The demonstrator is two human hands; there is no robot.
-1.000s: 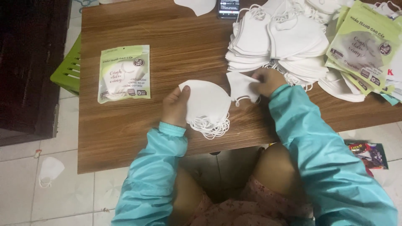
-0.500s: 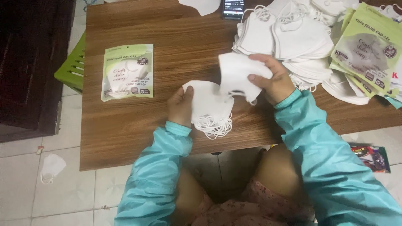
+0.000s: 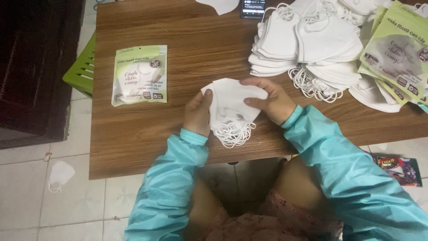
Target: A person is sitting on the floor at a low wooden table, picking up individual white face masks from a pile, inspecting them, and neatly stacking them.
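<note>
A fresh white mask has just been laid onto the small mask stack [image 3: 232, 109], now gripped by the left hand [image 3: 198, 114] and right hand [image 3: 272, 100].

Green pouch [image 3: 140, 74], phone [image 3: 253, 7], mask on floor [image 3: 59, 174].

Hands: two, left [image 3: 197, 114] and right [image 3: 273, 100]. Mask stack [image 3: 232, 107]: one, between the fingers; count within unclear. Sealed green pouch [image 3: 140, 75]: one, left of the fingers. Loose mask heap [image 3: 312, 40]: one, beyond the right fingers. Pouch pile [image 3: 397, 53]: one, far right. Phone [image 3: 253, 8]: one. Floor mask [image 3: 59, 174]: one.
</note>
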